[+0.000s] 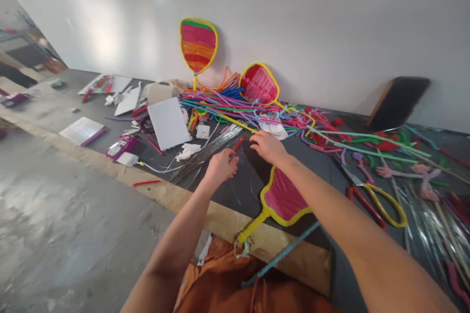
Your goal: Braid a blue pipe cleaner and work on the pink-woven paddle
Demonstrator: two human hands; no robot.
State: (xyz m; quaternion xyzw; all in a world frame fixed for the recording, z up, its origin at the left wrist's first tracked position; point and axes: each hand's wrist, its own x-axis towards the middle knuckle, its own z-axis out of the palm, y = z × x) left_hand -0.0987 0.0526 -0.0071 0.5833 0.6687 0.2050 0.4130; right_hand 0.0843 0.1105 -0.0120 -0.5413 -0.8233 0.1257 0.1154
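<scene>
My left hand (222, 168) is over the dark tabletop, its fingers curled around a short thin red stick (239, 144) that pokes out at the fingertips. Just to the right, my right hand (270, 147) pinches the near end of a long yellow pipe cleaner (235, 121), which runs back onto a heap of coloured pipe cleaners (220, 102). Below my right forearm lies a pink fan-shaped piece with a yellow edge and handle (282, 198), partly hidden by the arm. Clear thin strands (223, 139) are spread beside my left hand.
Two more fan shapes, one striped (198, 46) and one pink (259, 83), lean on the white wall. Scissors (367, 188) lie right, near a phone (398, 102) propped upright. A white square board (169, 123) and purple box (122, 145) are left. A blue twisted rod (286, 252) crosses the front edge.
</scene>
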